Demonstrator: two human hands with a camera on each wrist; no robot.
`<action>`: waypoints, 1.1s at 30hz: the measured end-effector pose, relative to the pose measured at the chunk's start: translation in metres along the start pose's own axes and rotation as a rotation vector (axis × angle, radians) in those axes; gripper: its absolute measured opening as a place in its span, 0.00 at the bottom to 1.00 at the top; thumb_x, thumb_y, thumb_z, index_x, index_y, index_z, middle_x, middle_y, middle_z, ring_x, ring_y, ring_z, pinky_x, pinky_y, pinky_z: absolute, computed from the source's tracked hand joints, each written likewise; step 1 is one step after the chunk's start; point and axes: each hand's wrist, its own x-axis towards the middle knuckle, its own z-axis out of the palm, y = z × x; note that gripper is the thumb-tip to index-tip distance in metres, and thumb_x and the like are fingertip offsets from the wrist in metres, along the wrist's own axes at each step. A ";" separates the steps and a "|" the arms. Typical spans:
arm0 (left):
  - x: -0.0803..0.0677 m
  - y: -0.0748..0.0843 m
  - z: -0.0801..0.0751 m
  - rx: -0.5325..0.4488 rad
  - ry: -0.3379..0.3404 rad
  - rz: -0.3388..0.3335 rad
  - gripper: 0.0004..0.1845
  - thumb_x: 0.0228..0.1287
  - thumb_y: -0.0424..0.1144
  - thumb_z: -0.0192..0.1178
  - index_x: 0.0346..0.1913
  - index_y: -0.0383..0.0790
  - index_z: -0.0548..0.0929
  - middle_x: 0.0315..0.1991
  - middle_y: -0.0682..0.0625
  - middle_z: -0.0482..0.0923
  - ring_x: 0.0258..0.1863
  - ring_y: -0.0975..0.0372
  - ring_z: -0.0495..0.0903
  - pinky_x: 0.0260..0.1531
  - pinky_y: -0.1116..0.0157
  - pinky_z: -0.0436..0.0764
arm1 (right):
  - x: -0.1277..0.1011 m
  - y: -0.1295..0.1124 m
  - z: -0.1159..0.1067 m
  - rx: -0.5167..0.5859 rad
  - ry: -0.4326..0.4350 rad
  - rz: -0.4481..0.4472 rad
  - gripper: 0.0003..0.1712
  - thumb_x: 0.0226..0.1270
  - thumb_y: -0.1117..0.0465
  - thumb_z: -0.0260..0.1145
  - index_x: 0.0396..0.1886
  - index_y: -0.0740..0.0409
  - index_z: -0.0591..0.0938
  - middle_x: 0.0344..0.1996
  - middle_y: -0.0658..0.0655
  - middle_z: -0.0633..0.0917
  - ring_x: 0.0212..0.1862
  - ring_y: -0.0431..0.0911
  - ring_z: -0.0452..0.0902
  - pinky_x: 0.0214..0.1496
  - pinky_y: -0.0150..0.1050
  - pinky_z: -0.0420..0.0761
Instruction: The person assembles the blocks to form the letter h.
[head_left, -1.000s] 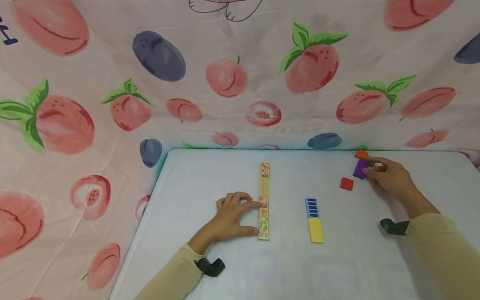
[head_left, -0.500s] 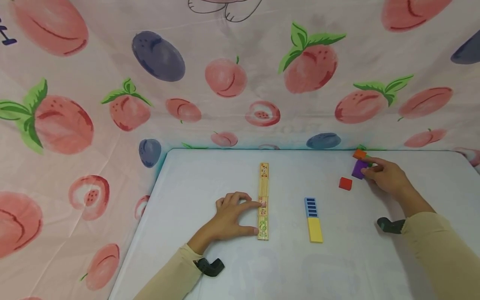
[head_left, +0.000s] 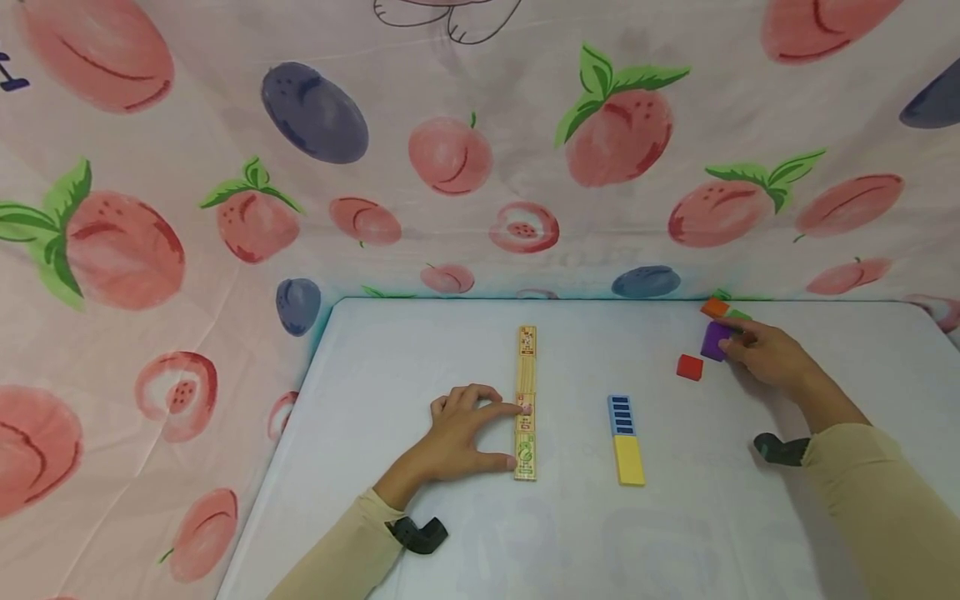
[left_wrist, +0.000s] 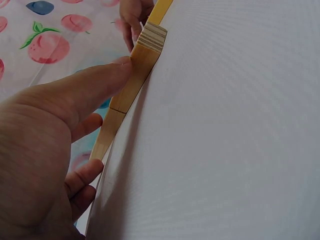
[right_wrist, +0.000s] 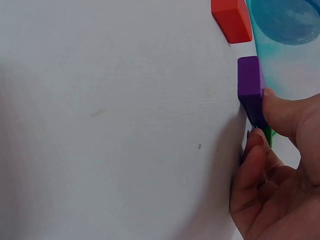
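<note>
My left hand point(head_left: 453, 437) lies beside a row of printed wooden tiles point(head_left: 527, 375) set end to end. Its thumb and index finger are stretched out and touch the row's left side; the left wrist view shows the thumb against the tiles' wooden edge point(left_wrist: 132, 80). At the back right, my right hand point(head_left: 772, 354) pinches a purple block point(head_left: 714, 343) between thumb and fingers. An orange block point(head_left: 714, 307) sits just beyond the index fingertip, and a green block point(head_left: 739, 316) is partly covered by that finger. A red block point(head_left: 689, 367) stands apart, nearer to me.
A blue tile with dark rectangles point(head_left: 621, 415) and a yellow tile point(head_left: 629, 461) lie end to end between my hands. The white table point(head_left: 420, 333) ends at a fruit-print cloth point(head_left: 465, 233) behind and to the left.
My right index finger has slid left onto the far end of the purple block, showing more of the green block. Purple and orange blocks have shifted slightly left. My left hand stays put.
</note>
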 end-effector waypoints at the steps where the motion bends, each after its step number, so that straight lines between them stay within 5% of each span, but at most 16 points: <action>1: 0.000 0.000 0.000 0.000 0.001 0.001 0.37 0.55 0.65 0.71 0.69 0.77 0.72 0.65 0.56 0.66 0.67 0.58 0.60 0.59 0.45 0.52 | 0.000 0.000 0.000 -0.001 0.006 -0.004 0.40 0.80 0.43 0.52 0.81 0.58 0.56 0.58 0.74 0.67 0.59 0.71 0.61 0.60 0.71 0.67; 8: -0.001 0.000 0.000 0.002 0.002 0.004 0.37 0.55 0.66 0.71 0.69 0.78 0.72 0.65 0.56 0.65 0.66 0.58 0.60 0.60 0.45 0.52 | -0.001 0.002 0.003 0.040 0.047 -0.030 0.36 0.81 0.48 0.55 0.76 0.64 0.60 0.56 0.73 0.69 0.57 0.68 0.65 0.54 0.61 0.73; 19: -0.001 0.000 0.001 0.009 0.002 0.004 0.37 0.55 0.66 0.71 0.69 0.78 0.72 0.65 0.57 0.65 0.66 0.58 0.60 0.60 0.45 0.52 | -0.008 0.004 0.007 0.095 0.074 -0.004 0.40 0.80 0.46 0.56 0.73 0.72 0.55 0.68 0.80 0.61 0.67 0.75 0.57 0.66 0.71 0.65; 28: -0.001 -0.001 0.001 0.011 -0.002 0.002 0.37 0.55 0.66 0.71 0.69 0.78 0.72 0.65 0.57 0.65 0.66 0.58 0.60 0.60 0.46 0.52 | -0.009 0.006 0.003 0.085 0.004 0.000 0.44 0.78 0.41 0.57 0.76 0.67 0.57 0.69 0.80 0.60 0.68 0.75 0.56 0.66 0.73 0.63; 33: -0.001 0.000 0.000 0.001 -0.003 -0.001 0.36 0.55 0.65 0.71 0.69 0.76 0.73 0.65 0.56 0.65 0.67 0.58 0.60 0.60 0.45 0.51 | -0.013 0.011 -0.006 0.124 -0.041 0.030 0.47 0.74 0.35 0.58 0.74 0.67 0.59 0.67 0.78 0.62 0.63 0.71 0.62 0.60 0.64 0.74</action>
